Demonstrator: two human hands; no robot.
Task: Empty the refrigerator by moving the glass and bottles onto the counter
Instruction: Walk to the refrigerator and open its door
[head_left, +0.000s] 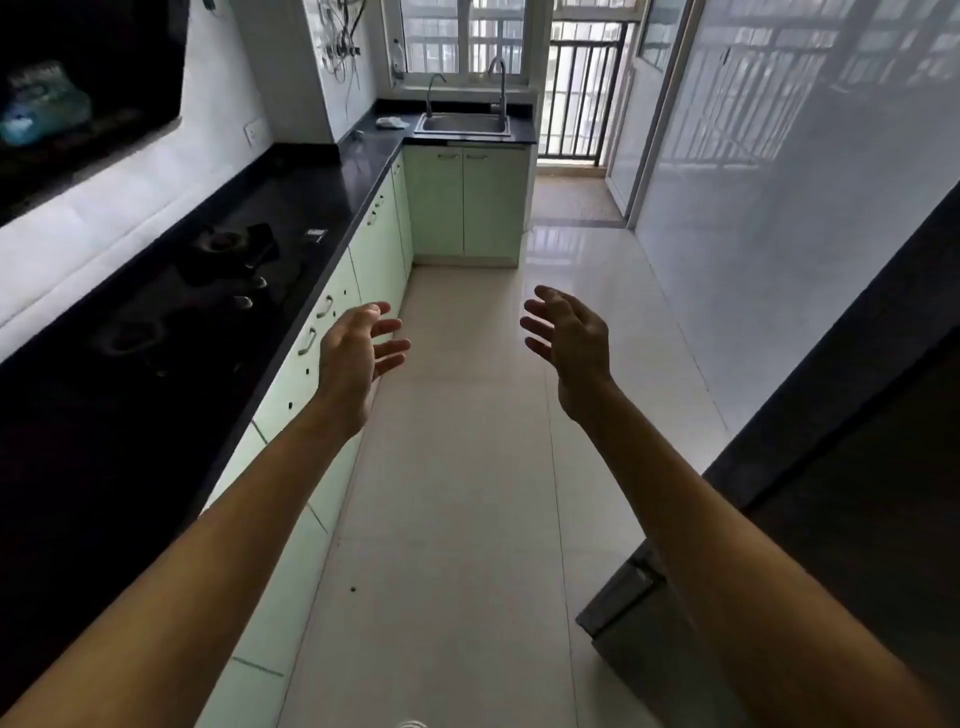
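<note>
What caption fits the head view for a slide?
Both empty hands, left hand and right hand, raised open between the black counter and the closed dark refrigerator.

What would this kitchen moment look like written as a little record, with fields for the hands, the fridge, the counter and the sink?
left hand: open, empty, held out over the floor
right hand: open, empty, held out beside the left
refrigerator: dark, at the right edge; its inside is not in view
counter: black, runs along the left wall
stove: set into the counter, two burners
sink: steel, at the far end under the window
glass and bottles: none seen
</note>
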